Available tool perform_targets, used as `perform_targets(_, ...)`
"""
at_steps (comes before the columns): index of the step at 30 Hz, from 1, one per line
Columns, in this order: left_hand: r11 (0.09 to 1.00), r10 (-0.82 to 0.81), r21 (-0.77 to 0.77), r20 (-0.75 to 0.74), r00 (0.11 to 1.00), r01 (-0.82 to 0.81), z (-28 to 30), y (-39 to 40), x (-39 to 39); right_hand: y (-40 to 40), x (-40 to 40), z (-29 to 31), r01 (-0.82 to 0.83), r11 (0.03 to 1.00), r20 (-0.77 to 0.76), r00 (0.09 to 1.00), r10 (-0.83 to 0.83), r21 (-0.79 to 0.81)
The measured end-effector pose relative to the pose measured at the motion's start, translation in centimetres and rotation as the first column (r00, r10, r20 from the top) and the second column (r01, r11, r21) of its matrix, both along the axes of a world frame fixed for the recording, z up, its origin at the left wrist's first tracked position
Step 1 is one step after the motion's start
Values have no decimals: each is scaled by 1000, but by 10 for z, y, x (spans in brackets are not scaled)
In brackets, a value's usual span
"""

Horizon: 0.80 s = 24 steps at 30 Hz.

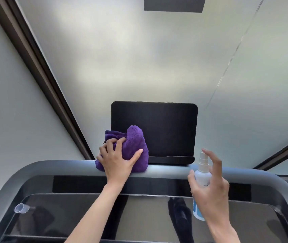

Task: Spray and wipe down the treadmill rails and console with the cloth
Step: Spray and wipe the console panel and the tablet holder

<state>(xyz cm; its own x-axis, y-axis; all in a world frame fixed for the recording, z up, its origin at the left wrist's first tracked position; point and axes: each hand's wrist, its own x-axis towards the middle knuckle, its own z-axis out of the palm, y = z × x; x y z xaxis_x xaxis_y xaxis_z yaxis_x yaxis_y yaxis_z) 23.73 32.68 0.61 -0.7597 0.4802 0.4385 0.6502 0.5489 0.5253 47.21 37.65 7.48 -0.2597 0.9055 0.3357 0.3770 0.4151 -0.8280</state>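
Observation:
A bunched purple cloth (136,142) rests on the grey front rail (167,170) of the treadmill, against the lower left corner of the black console screen (166,130). My left hand (117,161) presses down on the cloth with fingers spread over it. My right hand (211,186) holds a small white spray bottle (202,178) upright at the right of the screen. Its nozzle points toward the screen, and my forefinger is raised above the pump.
The grey rail curves down along both sides, around a glossy black panel (139,213). A small clear plastic cap (22,208) lies on the panel's left edge. Frosted glass (139,58) with a dark frame (39,67) stands right behind the console.

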Motion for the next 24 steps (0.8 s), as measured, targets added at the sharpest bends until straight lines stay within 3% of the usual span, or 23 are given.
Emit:
perform_targets(10,993,7,115,-81,997,2,-3,57,67,17,24,-9,42,999,6,999,-42,-22)
perform_targets(17,986,-150,56,-92,984,156,4,106,136,27,45,-8,74,997,11,997,-74,-24)
perform_targets(24,989,-130,51,-177,976,141,-9,66,80,27,37,-14,29,999,22,999,-28,-44)
